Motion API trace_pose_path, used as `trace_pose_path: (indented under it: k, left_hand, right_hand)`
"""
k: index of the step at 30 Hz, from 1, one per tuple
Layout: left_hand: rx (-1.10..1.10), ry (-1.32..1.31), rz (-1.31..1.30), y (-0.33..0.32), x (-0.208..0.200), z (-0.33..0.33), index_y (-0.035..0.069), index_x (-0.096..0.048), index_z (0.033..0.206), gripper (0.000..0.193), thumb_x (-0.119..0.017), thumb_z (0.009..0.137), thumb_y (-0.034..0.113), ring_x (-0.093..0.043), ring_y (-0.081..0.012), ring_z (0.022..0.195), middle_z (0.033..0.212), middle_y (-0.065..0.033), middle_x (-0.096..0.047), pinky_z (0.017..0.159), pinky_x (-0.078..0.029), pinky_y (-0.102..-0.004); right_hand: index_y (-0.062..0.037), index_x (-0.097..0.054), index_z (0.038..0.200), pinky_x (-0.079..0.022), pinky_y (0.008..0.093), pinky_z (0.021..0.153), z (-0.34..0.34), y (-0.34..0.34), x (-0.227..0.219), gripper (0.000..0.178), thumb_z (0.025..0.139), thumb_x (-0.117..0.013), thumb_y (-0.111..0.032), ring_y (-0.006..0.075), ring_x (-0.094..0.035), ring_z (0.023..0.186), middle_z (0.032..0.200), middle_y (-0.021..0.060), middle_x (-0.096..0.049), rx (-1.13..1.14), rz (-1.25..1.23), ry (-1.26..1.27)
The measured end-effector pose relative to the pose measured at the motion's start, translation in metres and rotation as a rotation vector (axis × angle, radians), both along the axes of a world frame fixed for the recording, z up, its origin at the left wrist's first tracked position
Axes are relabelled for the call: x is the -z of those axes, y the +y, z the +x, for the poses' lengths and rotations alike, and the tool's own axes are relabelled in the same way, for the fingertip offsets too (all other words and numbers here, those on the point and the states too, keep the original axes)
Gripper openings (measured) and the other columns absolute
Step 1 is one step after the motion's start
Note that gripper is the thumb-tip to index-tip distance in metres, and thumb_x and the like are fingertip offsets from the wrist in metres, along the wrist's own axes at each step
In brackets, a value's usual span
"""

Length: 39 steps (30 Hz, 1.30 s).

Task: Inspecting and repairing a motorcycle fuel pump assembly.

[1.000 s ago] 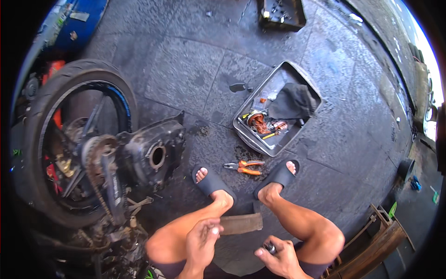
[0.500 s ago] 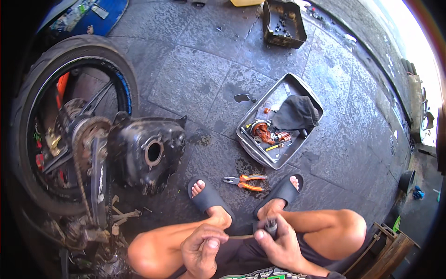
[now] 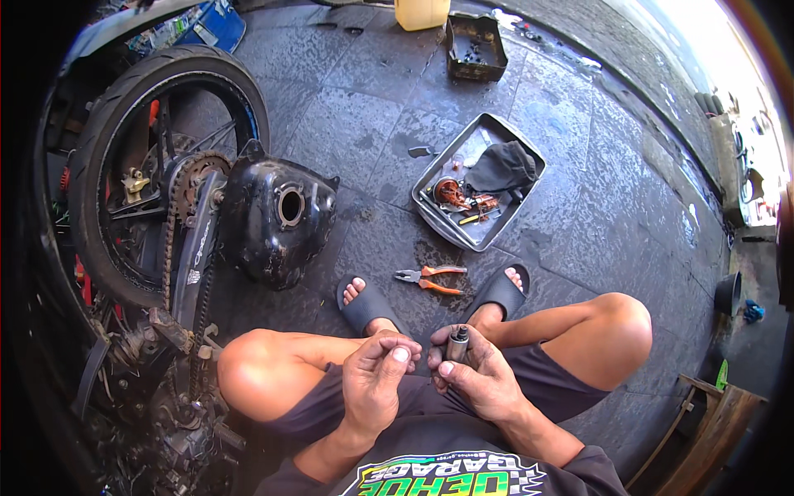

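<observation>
A small dark metal cylinder point(image 3: 456, 345) with a narrower tip stands upright in my right hand point(image 3: 488, 376), whose fingers and thumb close around it. Beside it, apart by a small gap, my left hand point(image 3: 374, 380) is closed in a pinch, thumb against the fingers. Whatever sits in that pinch is too small to make out. Both hands are above my lap, and their fingers look grimy. Pliers with orange handles point(image 3: 440, 279) lie on the floor between my sandalled feet.
Ahead stands a grey tray point(image 3: 428, 217) holding a dark cloth point(image 3: 502, 168) and copper-coloured parts. Behind it are a grimy bin point(image 3: 478, 73) and a yellow container point(image 3: 422, 12). At left are a black tank point(image 3: 273, 252), a wheel point(image 3: 258, 112) and a chain; at right, a wooden bench point(image 3: 703, 442).
Both hands have come up and closer together, and the cylinder shows more clearly in my right hand. The view has shifted, so more of my lap and shirt shows. The pliers and tray stay put.
</observation>
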State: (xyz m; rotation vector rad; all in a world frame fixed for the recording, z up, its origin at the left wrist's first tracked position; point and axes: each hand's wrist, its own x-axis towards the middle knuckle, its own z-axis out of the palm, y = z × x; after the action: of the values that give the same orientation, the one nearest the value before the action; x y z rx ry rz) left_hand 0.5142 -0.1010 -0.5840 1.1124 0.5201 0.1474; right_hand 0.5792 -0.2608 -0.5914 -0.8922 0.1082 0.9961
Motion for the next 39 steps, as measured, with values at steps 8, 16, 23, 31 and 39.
trace_pose_path:
  k: [8,16,23,31,39]
  left_hand:
    - [-0.157,-0.177,0.298,0.022,-0.053,-0.016,-0.006,-0.065,0.112,0.021,-0.058,0.096,0.007,-0.056,-0.0103,0.067,0.089,-0.0094,-0.064,0.062,-0.048,-0.0238]
    - [-0.215,-0.82,0.745,0.064,-0.119,-0.004,-0.005,-0.061,0.094,0.025,-0.051,0.098,0.017,-0.048,-0.0139,0.062,0.075,-0.0078,-0.056,0.056,-0.039,-0.0274]
    - [-0.124,-0.399,0.901,0.103,-0.109,0.036,-0.006,-0.067,0.102,0.026,-0.059,0.096,0.018,-0.058,-0.0136,0.073,0.085,-0.0089,-0.062,0.063,-0.043,-0.0243]
    - [0.12,0.103,0.609,0.139,0.021,0.119,0.0,-0.07,0.106,0.015,-0.066,0.093,0.006,-0.06,-0.0061,0.077,0.087,-0.0017,-0.068,0.069,-0.048,-0.0219]
    - [0.512,0.054,1.03,0.1,0.201,0.227,0.001,-0.067,0.117,0.035,-0.071,0.083,0.004,-0.066,-0.0273,0.096,0.107,-0.0134,-0.066,0.087,-0.054,-0.0367]
  right_hand:
    - [0.0004,-0.054,0.116,-0.046,0.024,0.067,-0.023,-0.02,-0.021,0.025,0.097,-0.067,-0.008,0.007,-0.054,0.078,0.09,0.0011,-0.058,-0.034,-0.227,-0.264]
    - [-0.0017,-0.059,0.106,-0.045,0.026,0.062,-0.037,-0.026,-0.045,0.02,0.097,-0.068,-0.017,0.0064,-0.051,0.068,0.075,0.0004,-0.06,-0.032,-0.407,-0.517]
    - [-0.0022,-0.056,0.106,-0.039,0.0196,0.061,-0.029,-0.014,-0.036,0.018,0.095,-0.069,-0.009,0.0011,-0.046,0.071,0.084,-0.0044,-0.055,-0.017,-0.406,-0.335]
    - [-0.0014,-0.058,0.11,-0.045,0.0276,0.067,0.068,0.02,0.026,0.022,0.092,-0.067,-0.01,0.0077,-0.048,0.074,0.082,-0.0005,-0.054,-0.029,-0.496,-0.325]
    - [-0.0022,-0.055,0.115,-0.047,0.0245,0.062,0.126,0.023,0.086,0.021,0.095,-0.061,-0.007,0.007,-0.053,0.07,0.084,-0.0002,-0.056,0.271,-0.451,0.045]
